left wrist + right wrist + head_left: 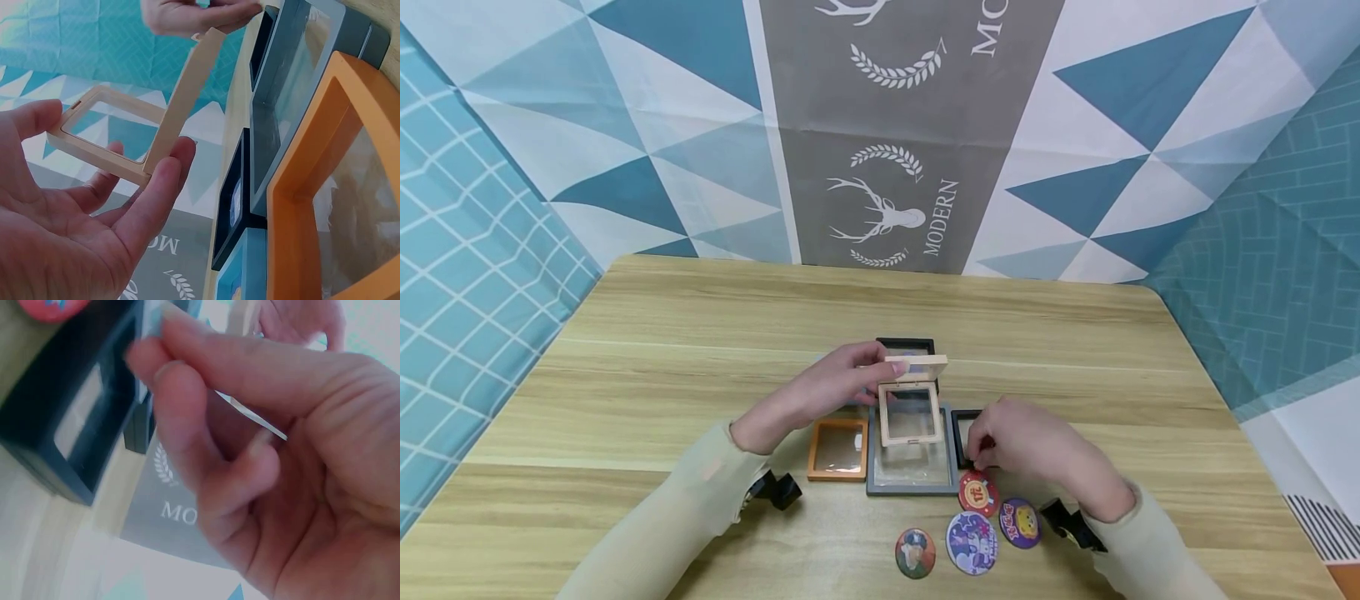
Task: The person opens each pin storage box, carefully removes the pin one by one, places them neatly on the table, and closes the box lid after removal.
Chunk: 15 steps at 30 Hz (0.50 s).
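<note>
Left hand (833, 382) holds cream frame (911, 387), right hand (1028, 439) apart.

head cam high, aimed fwd/down; wrist cams nr fingers (153, 200); head, l. wrist share orange frame (838, 450).

You have six frames: one cream frame (911, 414), one grey frame (910, 472), and round the grey one, one orange frame (838, 450) at nine o'clock, one light-blue frame (250, 262) at ten, two black frames (907, 342) at twelve and three. From four to six o'clock you have four round badges (972, 542), plus two hands (1018, 437), one table (655, 367).
</note>
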Available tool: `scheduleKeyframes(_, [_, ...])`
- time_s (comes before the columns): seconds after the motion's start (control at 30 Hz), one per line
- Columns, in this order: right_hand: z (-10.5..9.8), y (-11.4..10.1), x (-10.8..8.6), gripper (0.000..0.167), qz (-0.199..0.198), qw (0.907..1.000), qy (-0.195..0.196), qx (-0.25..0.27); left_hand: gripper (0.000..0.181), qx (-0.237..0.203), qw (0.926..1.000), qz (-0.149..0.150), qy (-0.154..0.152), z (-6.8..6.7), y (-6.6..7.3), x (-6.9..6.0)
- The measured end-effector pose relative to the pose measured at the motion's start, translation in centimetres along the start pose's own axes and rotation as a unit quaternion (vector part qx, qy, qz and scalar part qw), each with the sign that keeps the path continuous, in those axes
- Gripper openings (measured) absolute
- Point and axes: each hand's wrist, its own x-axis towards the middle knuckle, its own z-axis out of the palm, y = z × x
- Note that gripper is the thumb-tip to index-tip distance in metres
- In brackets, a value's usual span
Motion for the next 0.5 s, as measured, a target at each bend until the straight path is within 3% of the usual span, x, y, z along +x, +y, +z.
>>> scheduleKeyframes(0.1, [-0.5,0.4,0.1,0.014,0.010,0.9980,0.055,0.030,0.038,-0.004,0.9999,0.009,-0.009,0.1,0.0,-0.1])
scheduleKeyframes(0.2, [-0.8,0.7,0.3,0.006,0.030,0.9903,0.119,0.066,0.033,-0.025,0.9992,0.018,-0.026,0.2,0.0,-0.2])
scheduleKeyframes(0.27, [-0.7,0.8,0.5,0.015,0.043,0.9833,0.142,0.105,0.029,-0.043,0.9982,0.020,-0.036,0.3,0.1,-0.2])
scheduleKeyframes(0.4, [-0.5,0.8,0.9,0.033,0.043,0.9645,0.130,0.226,0.027,-0.058,0.9973,0.016,-0.042,0.6,0.3,-0.3])
scheduleKeyframes(0.5, [-0.3,0.7,1.0,0.040,0.032,0.9398,0.104,0.324,0.028,-0.037,0.9987,0.012,-0.034,0.7,0.5,-0.4])
